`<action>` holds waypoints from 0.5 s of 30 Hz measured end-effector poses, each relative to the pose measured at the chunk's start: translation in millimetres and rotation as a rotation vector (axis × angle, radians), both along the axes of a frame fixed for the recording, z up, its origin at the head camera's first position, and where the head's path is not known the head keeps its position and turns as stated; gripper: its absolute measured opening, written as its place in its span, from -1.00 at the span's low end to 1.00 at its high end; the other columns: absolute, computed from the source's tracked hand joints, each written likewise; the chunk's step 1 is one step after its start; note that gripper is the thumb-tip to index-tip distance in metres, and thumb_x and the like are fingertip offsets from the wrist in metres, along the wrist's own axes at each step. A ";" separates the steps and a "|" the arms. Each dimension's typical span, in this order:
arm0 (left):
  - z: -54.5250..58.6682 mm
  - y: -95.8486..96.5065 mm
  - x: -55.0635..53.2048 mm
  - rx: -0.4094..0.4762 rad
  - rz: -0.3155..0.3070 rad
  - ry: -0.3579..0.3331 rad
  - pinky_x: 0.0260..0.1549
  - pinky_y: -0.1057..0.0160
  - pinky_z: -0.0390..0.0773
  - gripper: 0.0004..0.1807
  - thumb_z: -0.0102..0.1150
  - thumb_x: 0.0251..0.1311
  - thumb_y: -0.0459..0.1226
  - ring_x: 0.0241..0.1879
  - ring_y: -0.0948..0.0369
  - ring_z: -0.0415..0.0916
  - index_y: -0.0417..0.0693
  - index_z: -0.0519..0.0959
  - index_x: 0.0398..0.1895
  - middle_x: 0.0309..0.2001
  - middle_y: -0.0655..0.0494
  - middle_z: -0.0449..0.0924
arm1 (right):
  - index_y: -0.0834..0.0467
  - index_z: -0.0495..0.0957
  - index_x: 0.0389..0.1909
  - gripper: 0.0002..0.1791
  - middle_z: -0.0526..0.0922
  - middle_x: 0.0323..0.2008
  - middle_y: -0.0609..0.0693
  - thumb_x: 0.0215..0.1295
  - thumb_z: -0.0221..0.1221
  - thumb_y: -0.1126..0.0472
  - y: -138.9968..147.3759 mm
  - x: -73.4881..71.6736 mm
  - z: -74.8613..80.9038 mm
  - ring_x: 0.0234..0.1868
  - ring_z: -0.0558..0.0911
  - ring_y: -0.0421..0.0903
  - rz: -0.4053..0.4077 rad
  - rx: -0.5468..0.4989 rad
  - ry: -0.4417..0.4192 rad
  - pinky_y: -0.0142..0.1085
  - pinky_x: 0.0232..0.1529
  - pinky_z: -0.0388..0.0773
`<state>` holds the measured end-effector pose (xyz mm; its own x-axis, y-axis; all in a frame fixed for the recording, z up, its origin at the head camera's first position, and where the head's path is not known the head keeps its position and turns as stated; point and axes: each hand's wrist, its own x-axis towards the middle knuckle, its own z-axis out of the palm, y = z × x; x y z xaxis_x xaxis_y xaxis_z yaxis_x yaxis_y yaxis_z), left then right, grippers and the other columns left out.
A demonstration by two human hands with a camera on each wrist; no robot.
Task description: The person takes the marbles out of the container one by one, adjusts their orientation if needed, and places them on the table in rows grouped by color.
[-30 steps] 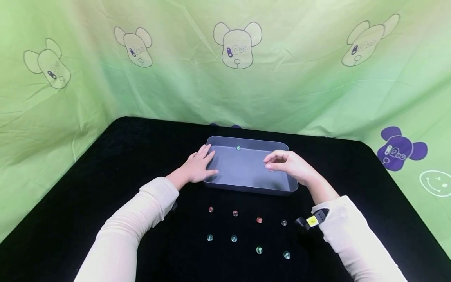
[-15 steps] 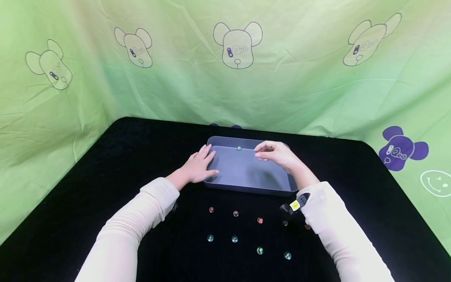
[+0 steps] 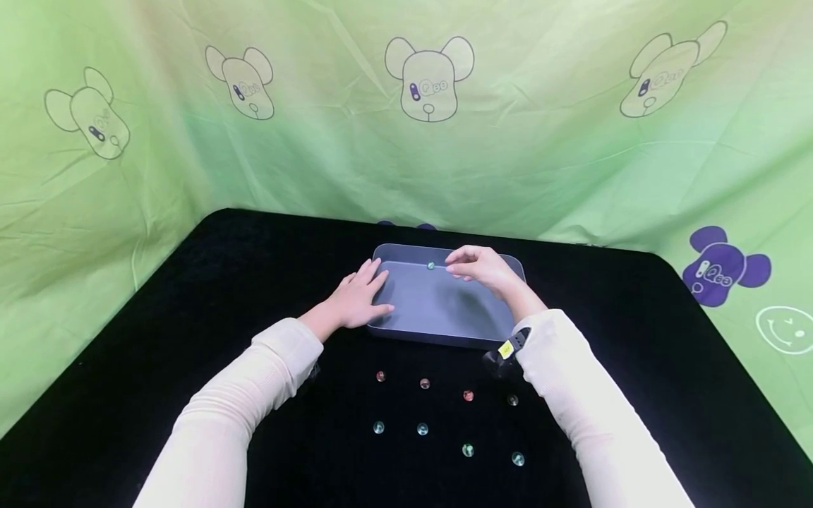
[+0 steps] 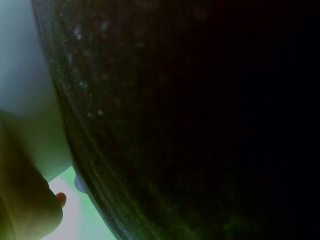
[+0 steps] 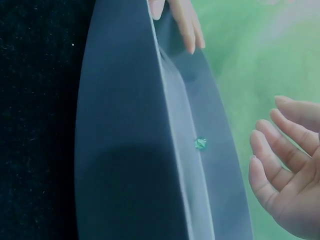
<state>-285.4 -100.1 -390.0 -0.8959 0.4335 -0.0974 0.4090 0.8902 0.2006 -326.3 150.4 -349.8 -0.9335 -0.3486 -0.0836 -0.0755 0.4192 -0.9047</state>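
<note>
In the head view, my left hand (image 3: 358,296) lies with spread fingers over the left rim of a grey rectangular tray (image 3: 438,303). A green glass marble (image 3: 430,266) sits inside the tray, close to its far wall. My right hand (image 3: 479,268) hovers over the far part of the tray, fingertips just right of the marble. In the right wrist view its fingers (image 5: 272,150) are loosely bent with a gap from the marble (image 5: 200,143), and nothing shows between them. The left wrist view is mostly dark, with part of a hand (image 4: 30,200) at lower left.
Two rows of marbles lie on the black table (image 3: 254,268) in front of the tray: reddish ones such as the marble (image 3: 468,396) and, nearer, green and bluish ones such as the marble (image 3: 468,450). A green printed curtain (image 3: 317,169) surrounds the table.
My right hand has moved left and farther away over the tray, coming close to the green marble. The left hand has stayed on the tray's left rim.
</note>
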 end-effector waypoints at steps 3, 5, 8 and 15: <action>-1.1 -0.2 -0.5 0.002 0.000 -0.006 0.14 0.03 -0.14 -0.22 -0.19 0.13 0.14 0.28 0.13 -0.47 -0.07 -0.06 0.32 0.34 -0.01 -0.35 | 0.40 0.43 -0.12 -0.64 0.54 -0.37 -0.02 0.06 0.15 0.30 -2.4 -4.7 -3.3 -0.20 0.50 0.09 -0.013 0.012 -0.008 -0.10 -0.16 0.37; -1.5 -0.2 -0.8 0.003 0.001 -0.012 0.14 0.03 -0.15 -0.22 -0.19 0.13 0.14 0.28 0.13 -0.47 -0.07 -0.06 0.32 0.34 0.00 -0.36 | 0.40 0.43 -0.12 -0.64 0.54 -0.37 -0.02 0.06 0.15 0.30 -3.5 -6.9 -5.3 -0.20 0.50 0.09 -0.022 0.020 -0.012 -0.12 -0.18 0.38; -2.0 -0.2 -1.5 0.000 0.002 -0.008 0.14 0.04 -0.15 -0.22 -0.19 0.13 0.14 0.28 0.13 -0.47 -0.07 -0.06 0.32 0.34 0.00 -0.36 | 0.39 0.43 -0.12 -0.65 0.56 -0.36 -0.01 0.07 0.14 0.31 -5.5 -9.8 -7.5 -0.19 0.50 0.11 -0.042 0.033 -0.017 -0.15 -0.20 0.39; -2.4 -0.3 -3.1 0.002 0.003 0.000 0.14 0.03 -0.14 -0.22 -0.19 0.13 0.14 0.28 0.14 -0.47 -0.07 -0.05 0.32 0.34 0.00 -0.36 | 0.38 0.41 -0.07 -0.63 0.54 -0.24 0.15 0.09 0.12 0.31 -13.4 -18.1 -14.6 -0.19 0.50 0.15 -0.050 0.073 -0.032 -0.21 -0.25 0.39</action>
